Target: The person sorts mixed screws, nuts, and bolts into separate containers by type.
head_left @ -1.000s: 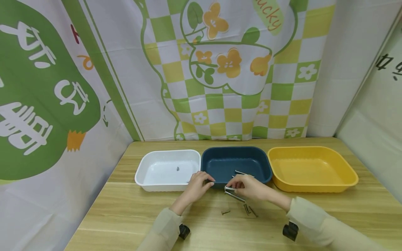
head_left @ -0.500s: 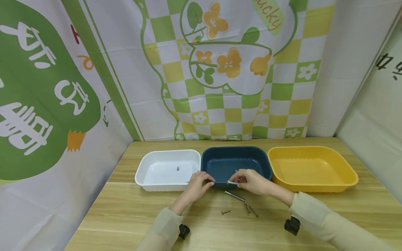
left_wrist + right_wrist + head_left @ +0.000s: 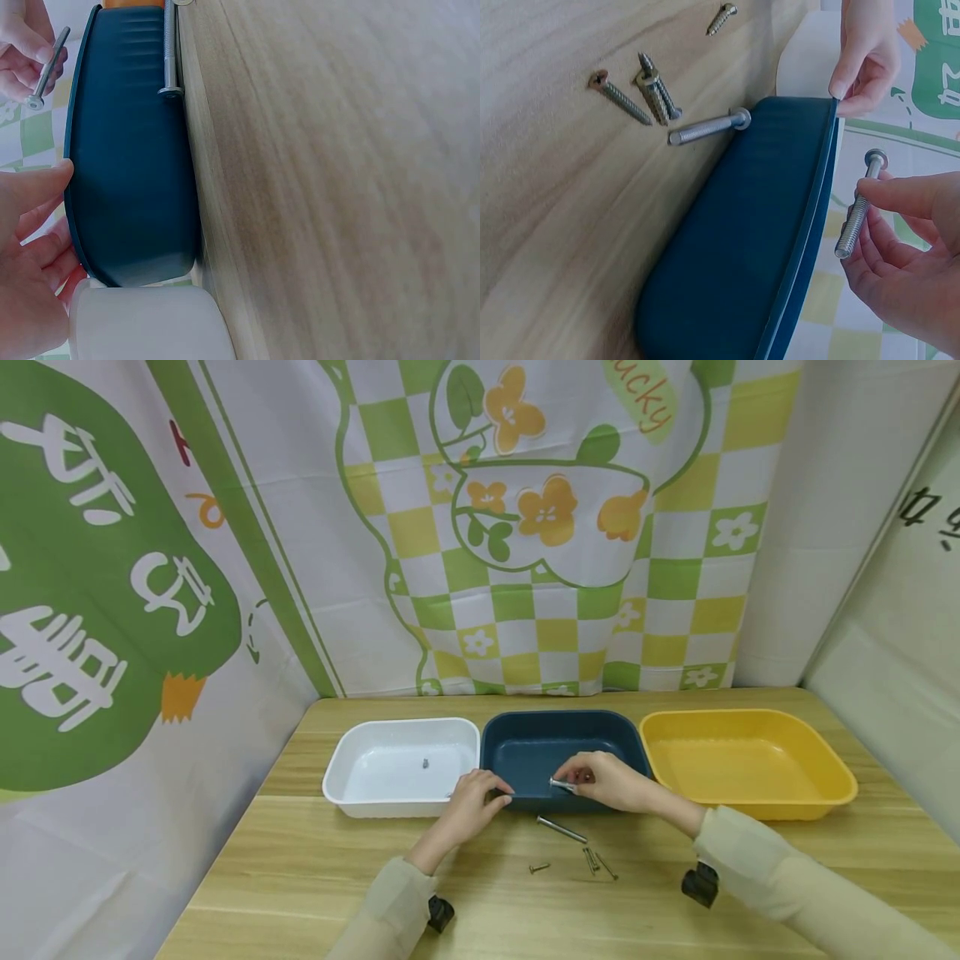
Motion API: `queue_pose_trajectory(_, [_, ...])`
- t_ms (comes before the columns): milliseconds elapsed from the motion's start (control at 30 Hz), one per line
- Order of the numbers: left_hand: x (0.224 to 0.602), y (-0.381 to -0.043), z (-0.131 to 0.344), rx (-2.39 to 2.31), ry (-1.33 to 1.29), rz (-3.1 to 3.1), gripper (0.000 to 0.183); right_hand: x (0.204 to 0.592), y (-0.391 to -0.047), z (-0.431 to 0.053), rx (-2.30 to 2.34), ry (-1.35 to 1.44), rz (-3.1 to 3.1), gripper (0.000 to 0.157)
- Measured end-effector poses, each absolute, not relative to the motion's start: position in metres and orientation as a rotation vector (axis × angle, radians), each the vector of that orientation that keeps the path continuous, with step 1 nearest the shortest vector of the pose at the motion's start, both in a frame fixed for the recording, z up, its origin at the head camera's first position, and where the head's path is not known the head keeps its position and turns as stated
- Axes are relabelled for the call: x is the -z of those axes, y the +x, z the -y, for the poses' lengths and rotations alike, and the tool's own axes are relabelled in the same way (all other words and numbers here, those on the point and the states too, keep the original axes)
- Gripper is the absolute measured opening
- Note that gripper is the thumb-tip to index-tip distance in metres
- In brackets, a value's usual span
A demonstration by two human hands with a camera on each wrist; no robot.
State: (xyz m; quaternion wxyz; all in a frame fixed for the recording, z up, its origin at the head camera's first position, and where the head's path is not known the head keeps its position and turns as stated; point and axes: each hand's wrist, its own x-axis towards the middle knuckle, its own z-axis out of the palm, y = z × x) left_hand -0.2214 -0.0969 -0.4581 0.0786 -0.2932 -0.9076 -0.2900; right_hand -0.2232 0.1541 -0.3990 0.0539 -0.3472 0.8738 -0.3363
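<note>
Steel bolt (image 3: pixel 853 225) held over the navy tray (image 3: pixel 517 760), more pieces on the worktop (image 3: pixel 300 877)

The work looks partway along. 1 small metal piece (image 3: pixel 425 763) lies in the white tray (image 3: pixel 375 768), centre-left of the frame. The right hand (image 3: pixel 606 783) pinches the bolt by its shank at the navy tray's near rim, mid-frame, not yet let go; the left hand (image 3: pixel 471 802) pinches that tray's rim near its front left corner. Apparently left to handle: a second bolt (image 3: pixel 561 829) and 4 brass-coloured screws (image 3: pixel 626 103), lower centre. The right hand hides part of the navy tray's inside, so its contents cannot be told
</note>
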Motion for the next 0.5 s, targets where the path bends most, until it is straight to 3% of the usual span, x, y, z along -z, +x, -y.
queue_pose_trajectory(500, [0.456,-0.220,0.096,0.902,-0.863,2.720,0.011,0.398,-0.238,-0.159,0.982,-1.015,-2.676,0.023])
